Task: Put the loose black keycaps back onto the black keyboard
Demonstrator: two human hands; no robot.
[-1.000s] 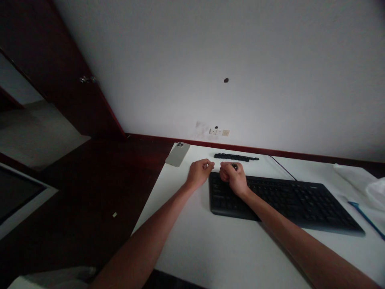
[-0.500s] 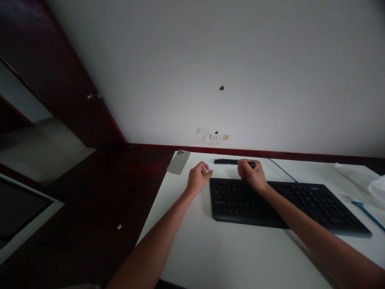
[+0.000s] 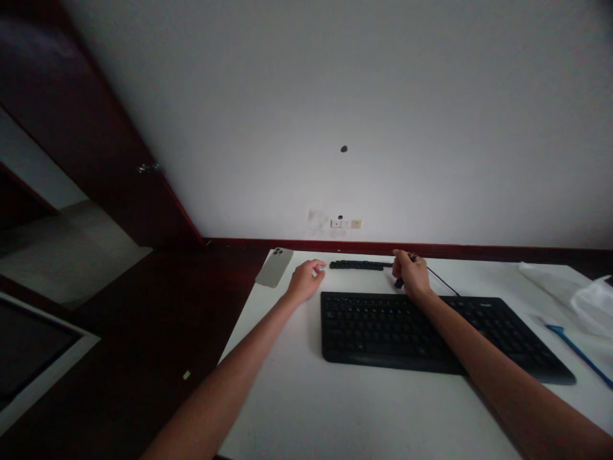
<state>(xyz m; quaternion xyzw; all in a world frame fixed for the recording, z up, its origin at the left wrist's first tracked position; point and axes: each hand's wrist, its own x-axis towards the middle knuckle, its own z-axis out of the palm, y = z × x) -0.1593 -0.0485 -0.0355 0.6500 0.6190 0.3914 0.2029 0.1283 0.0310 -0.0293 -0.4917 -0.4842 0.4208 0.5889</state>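
A black keyboard (image 3: 378, 348) lies on the white table (image 3: 297, 396), its right part crossed by my right forearm. Just behind its back edge, my right hand (image 3: 412, 276) is closed round a small black object (image 3: 399, 282); its ends poke out above and below the fist, and its kind is unclear. My left hand (image 3: 305, 281) rests by the keyboard's back left corner, fingers loosely curled with a gap to the thumb and nothing visible in them. Between the hands sits a row of small black pieces (image 3: 357, 264) that look like keycaps.
A phone (image 3: 274, 267) lies face down at the table's back left corner. To the right are a blue-handled brush-like tool (image 3: 579, 351) and a white plastic bag (image 3: 589, 303). A thin cable (image 3: 443, 281) runs behind the keyboard. Wall sockets (image 3: 346, 224) sit beyond the table.
My right hand has moved off the keyboard's back edge, away from the row of black pieces, which now shows more fully. The camera view has shifted slightly; my left hand keeps its pose.
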